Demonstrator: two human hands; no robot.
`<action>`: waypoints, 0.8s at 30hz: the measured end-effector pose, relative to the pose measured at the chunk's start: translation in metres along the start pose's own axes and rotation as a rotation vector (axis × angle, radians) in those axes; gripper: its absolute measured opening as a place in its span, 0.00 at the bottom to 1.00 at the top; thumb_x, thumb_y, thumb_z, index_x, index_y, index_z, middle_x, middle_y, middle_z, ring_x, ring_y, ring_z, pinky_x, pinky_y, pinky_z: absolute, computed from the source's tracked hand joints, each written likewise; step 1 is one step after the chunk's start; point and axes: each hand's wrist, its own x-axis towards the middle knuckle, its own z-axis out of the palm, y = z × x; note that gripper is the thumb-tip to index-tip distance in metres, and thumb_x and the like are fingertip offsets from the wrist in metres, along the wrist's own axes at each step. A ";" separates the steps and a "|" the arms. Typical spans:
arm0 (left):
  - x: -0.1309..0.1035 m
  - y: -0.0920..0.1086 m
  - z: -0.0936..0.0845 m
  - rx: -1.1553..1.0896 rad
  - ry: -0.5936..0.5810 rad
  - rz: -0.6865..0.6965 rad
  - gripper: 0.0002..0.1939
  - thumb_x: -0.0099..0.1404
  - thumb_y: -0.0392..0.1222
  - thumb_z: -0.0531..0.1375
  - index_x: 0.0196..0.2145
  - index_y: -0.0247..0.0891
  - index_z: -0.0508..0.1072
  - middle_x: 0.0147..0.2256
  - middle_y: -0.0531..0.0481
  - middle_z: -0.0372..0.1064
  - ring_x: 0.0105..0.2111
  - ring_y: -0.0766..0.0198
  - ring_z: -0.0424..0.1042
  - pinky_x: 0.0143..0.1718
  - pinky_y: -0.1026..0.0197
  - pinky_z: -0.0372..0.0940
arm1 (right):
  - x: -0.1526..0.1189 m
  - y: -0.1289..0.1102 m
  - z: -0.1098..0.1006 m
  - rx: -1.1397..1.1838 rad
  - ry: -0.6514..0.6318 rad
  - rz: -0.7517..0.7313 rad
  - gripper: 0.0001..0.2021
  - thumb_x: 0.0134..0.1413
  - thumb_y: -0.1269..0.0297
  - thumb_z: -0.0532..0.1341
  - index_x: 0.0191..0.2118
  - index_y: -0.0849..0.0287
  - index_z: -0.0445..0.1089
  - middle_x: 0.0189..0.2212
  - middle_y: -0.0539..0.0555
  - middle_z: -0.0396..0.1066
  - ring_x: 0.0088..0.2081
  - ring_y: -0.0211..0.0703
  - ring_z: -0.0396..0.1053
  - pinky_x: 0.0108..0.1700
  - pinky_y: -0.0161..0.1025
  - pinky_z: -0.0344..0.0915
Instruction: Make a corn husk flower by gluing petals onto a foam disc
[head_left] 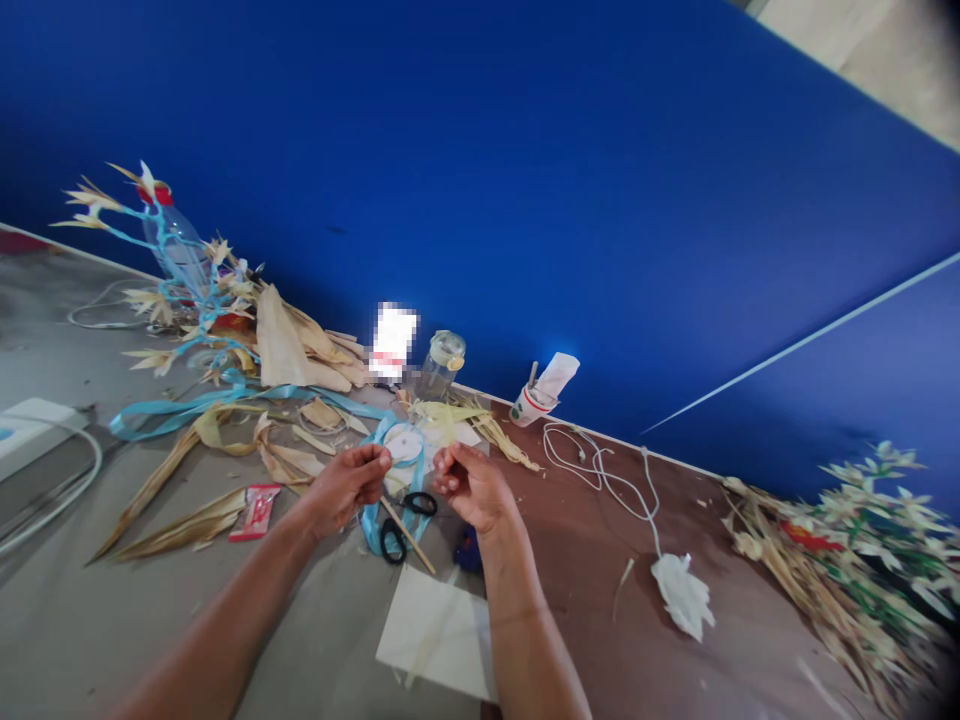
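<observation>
My left hand (349, 485) is closed in a pinch above the table; whatever lies between its fingertips is too small to make out. Across a small gap, my right hand (476, 488) is also pinched. A pale yellowish strip (447, 425) shows just above its fingertips, and I cannot tell whether it is held. Beneath and between the hands lie black-handled scissors (393, 540), a thin wooden stick (409, 537) and a roll of light blue ribbon (403, 443). A dark blue object (466, 548) is partly hidden by my right wrist.
Dried husks (300, 340) and a bottle (176, 245) with blue-stemmed husk flowers stand left. A lidded jar (442, 365), paper cup (532, 403) and white cable (600, 465) line the blue partition (525, 200). White paper (435, 630) lies in front; more flowers (885, 530) lie right.
</observation>
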 end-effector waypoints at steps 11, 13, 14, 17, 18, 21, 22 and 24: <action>-0.002 -0.003 0.007 -0.013 -0.020 -0.092 0.14 0.50 0.43 0.67 0.26 0.34 0.67 0.17 0.62 0.48 0.14 0.78 0.45 0.14 0.73 0.45 | 0.010 0.037 0.021 -0.588 0.198 -0.278 0.07 0.44 0.61 0.60 0.26 0.60 0.68 0.20 0.46 0.62 0.23 0.34 0.56 0.27 0.32 0.54; -0.002 -0.005 0.008 -0.009 -0.041 -0.086 0.14 0.50 0.43 0.67 0.27 0.34 0.67 0.17 0.62 0.48 0.14 0.78 0.44 0.14 0.73 0.45 | 0.010 0.035 0.021 -0.537 0.207 -0.238 0.08 0.44 0.61 0.59 0.22 0.60 0.66 0.16 0.45 0.59 0.22 0.33 0.54 0.25 0.32 0.52; -0.002 -0.006 0.008 -0.008 -0.053 -0.081 0.14 0.50 0.44 0.67 0.27 0.34 0.67 0.17 0.62 0.48 0.14 0.78 0.44 0.14 0.73 0.45 | 0.011 0.035 0.020 -0.491 0.208 -0.204 0.08 0.43 0.61 0.59 0.21 0.60 0.65 0.15 0.44 0.58 0.21 0.33 0.53 0.25 0.32 0.51; -0.002 -0.007 0.008 0.002 -0.072 -0.077 0.13 0.50 0.44 0.67 0.26 0.34 0.68 0.17 0.61 0.48 0.14 0.79 0.43 0.14 0.72 0.44 | 0.012 0.034 0.018 -0.354 0.198 -0.130 0.10 0.42 0.60 0.60 0.19 0.59 0.63 0.13 0.44 0.56 0.18 0.32 0.51 0.23 0.32 0.48; -0.002 -0.007 0.008 0.004 -0.072 -0.080 0.13 0.50 0.43 0.67 0.25 0.34 0.68 0.17 0.61 0.48 0.14 0.79 0.43 0.14 0.72 0.44 | 0.012 0.034 0.018 -0.322 0.191 -0.123 0.10 0.42 0.60 0.60 0.19 0.59 0.63 0.13 0.44 0.56 0.18 0.31 0.50 0.23 0.32 0.47; -0.002 -0.007 0.007 0.002 -0.084 -0.083 0.13 0.51 0.43 0.67 0.25 0.34 0.68 0.18 0.61 0.49 0.15 0.79 0.43 0.14 0.72 0.44 | 0.014 0.036 0.017 -0.256 0.170 -0.108 0.11 0.42 0.59 0.60 0.18 0.59 0.62 0.14 0.44 0.57 0.18 0.31 0.50 0.23 0.32 0.46; -0.003 -0.007 0.007 0.003 -0.093 -0.082 0.13 0.51 0.43 0.67 0.26 0.34 0.68 0.18 0.60 0.49 0.15 0.79 0.43 0.14 0.72 0.44 | 0.014 0.036 0.017 -0.246 0.168 -0.102 0.11 0.42 0.58 0.60 0.18 0.59 0.63 0.14 0.44 0.57 0.18 0.31 0.51 0.23 0.32 0.46; -0.003 -0.007 0.007 0.012 -0.108 -0.083 0.13 0.52 0.43 0.66 0.26 0.34 0.68 0.18 0.60 0.49 0.15 0.79 0.44 0.14 0.72 0.44 | 0.015 0.036 0.017 -0.236 0.174 -0.096 0.11 0.42 0.58 0.60 0.19 0.59 0.63 0.15 0.44 0.58 0.18 0.31 0.51 0.22 0.32 0.46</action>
